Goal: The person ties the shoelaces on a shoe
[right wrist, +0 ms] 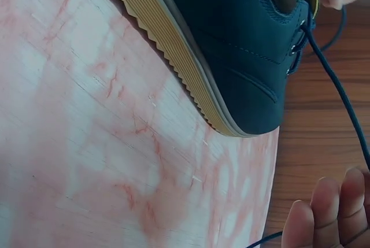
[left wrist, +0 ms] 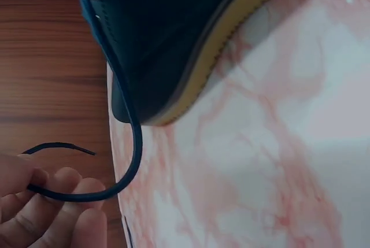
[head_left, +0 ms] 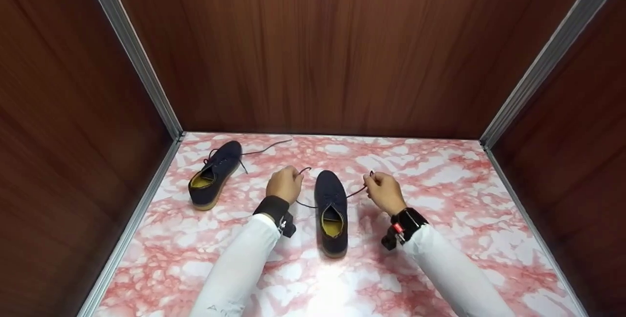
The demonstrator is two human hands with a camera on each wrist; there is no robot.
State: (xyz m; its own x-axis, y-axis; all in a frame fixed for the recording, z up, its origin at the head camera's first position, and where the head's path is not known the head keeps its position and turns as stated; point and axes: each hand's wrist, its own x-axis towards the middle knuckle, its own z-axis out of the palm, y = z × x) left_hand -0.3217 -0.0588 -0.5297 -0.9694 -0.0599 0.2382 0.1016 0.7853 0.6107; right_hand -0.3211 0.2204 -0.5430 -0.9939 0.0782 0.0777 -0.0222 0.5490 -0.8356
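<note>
A dark navy shoe (head_left: pixel 328 185) with a yellow insole stands on the tabletop between the two hands, toe pointing away. My left hand (head_left: pixel 285 184) pinches one end of its shoelace (left wrist: pixel 137 138); the lace sags in a curve from the eyelets, and its tip sticks out past the fingers. On the other side my right hand (head_left: pixel 384 192) holds the other lace end (right wrist: pixel 341 92), which runs fairly straight out from the shoe. Both hands are off to the sides, apart from the shoe itself. Its tan ridged sole (right wrist: pixel 167 57) shows in the right wrist view.
A second navy shoe (head_left: pixel 222 168) stands at the far left, its loose lace (head_left: pixel 266 148) trailing to the right. Brown wood-grain panels (head_left: pixel 323 48) with grey metal edging (head_left: pixel 132 38) enclose the red-and-white marbled tabletop (head_left: pixel 455 199) at the back and sides.
</note>
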